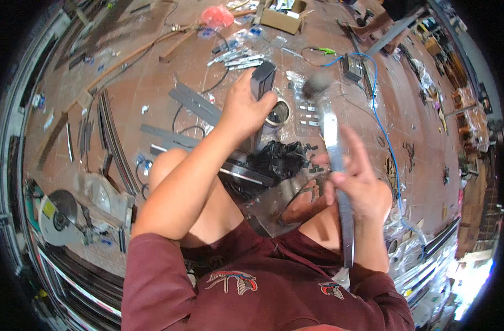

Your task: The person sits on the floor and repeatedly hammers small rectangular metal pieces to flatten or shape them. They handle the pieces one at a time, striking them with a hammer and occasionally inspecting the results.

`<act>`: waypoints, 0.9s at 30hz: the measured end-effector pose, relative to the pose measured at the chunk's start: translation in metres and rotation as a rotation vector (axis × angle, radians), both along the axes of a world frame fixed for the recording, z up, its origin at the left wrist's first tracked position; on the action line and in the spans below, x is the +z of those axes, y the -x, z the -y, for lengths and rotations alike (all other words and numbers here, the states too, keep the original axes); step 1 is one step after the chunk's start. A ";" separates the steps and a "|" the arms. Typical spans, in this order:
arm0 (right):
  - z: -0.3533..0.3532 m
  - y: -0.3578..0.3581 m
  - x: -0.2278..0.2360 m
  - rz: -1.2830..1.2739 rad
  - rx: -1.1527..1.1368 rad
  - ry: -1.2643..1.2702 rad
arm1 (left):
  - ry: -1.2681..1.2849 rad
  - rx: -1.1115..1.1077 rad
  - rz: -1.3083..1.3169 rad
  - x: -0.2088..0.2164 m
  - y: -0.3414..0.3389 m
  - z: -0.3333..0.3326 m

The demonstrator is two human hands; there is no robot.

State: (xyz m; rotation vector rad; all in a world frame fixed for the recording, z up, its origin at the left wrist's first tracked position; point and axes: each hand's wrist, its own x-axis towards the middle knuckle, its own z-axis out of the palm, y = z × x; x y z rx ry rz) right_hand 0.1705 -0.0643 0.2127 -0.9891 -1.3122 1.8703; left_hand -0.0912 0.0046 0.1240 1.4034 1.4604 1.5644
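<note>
My left hand (246, 107) is closed round a dark grey metal profile (264, 77), which stands upright with its end facing up. In my right hand (354, 176) is a hammer (330, 129), its rounded dark head raised and blurred by motion. The thumb presses on the hammer's handle while some fingers stick out loosely. Beside the profile sits a round open can or roll (278, 112); which one I cannot tell. A crumpled black plastic bag (279, 160) lies between my knees, close to the profile's lower part. Small metal pieces (310, 116) lie in rows past the can or roll.
Grey slotted profiles (194, 102) lie on the tiled floor at left. A disc cutting saw (59, 215) stands at lower left. Ahead are silver metal strips (243, 60) and a cardboard box (284, 19). A blue cable (375, 105) runs down the right side. Another person's leg (367, 30) shows at far right.
</note>
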 end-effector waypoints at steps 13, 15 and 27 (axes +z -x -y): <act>0.003 -0.009 0.078 0.335 0.113 0.006 | -0.147 0.016 0.045 0.014 -0.027 0.013; -0.001 -0.003 0.086 0.414 0.139 0.067 | -0.156 0.034 -0.030 0.012 -0.027 0.014; 0.004 -0.006 0.091 0.459 0.121 0.090 | -0.235 0.001 -0.019 0.003 -0.019 0.015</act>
